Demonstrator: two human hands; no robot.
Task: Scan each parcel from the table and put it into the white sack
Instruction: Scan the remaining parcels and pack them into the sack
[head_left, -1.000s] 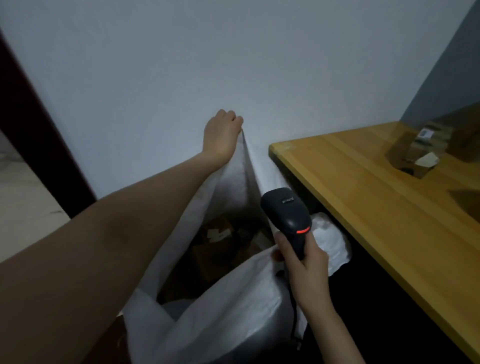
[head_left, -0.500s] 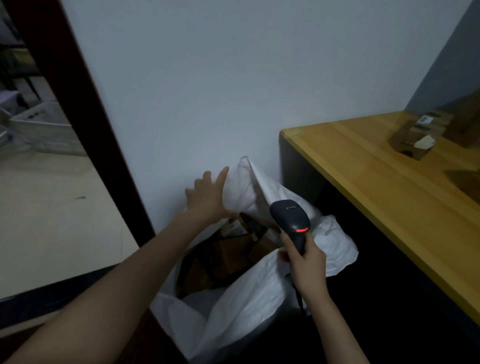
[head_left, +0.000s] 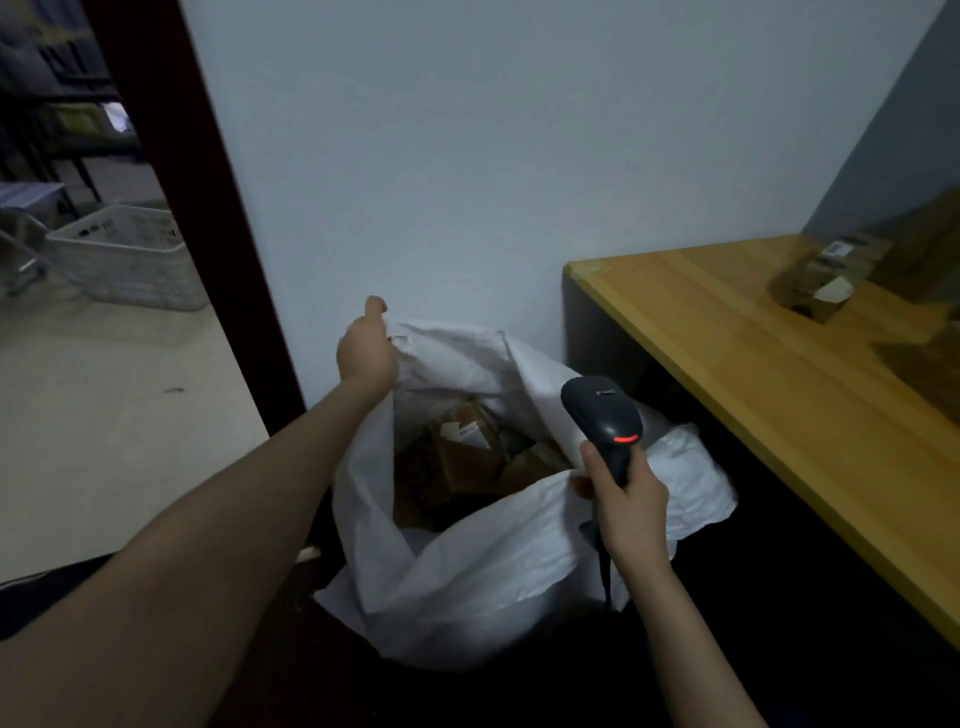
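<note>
The white sack (head_left: 483, 566) stands open on the floor between the wall and the wooden table (head_left: 753, 364). Several brown cardboard parcels (head_left: 467, 452) lie inside it. My left hand (head_left: 366, 351) grips the sack's far left rim and holds it up. My right hand (head_left: 626, 501) grips the handle of a black barcode scanner (head_left: 602, 415) with a red light, and its fingers also pinch the sack's near rim. A brown parcel (head_left: 821, 283) with white labels lies on the table at the far right; another dark one sits at the right edge.
A dark red door frame (head_left: 192, 208) stands left of the sack. Beyond it, a white plastic basket (head_left: 124, 254) sits on the pale floor. The scanner's cable hangs down below my right hand. The space under the table is dark.
My left hand has come down from high on the wall to the sack's left rim, pulling the mouth wider. The view has swung left and down, revealing the doorway.
</note>
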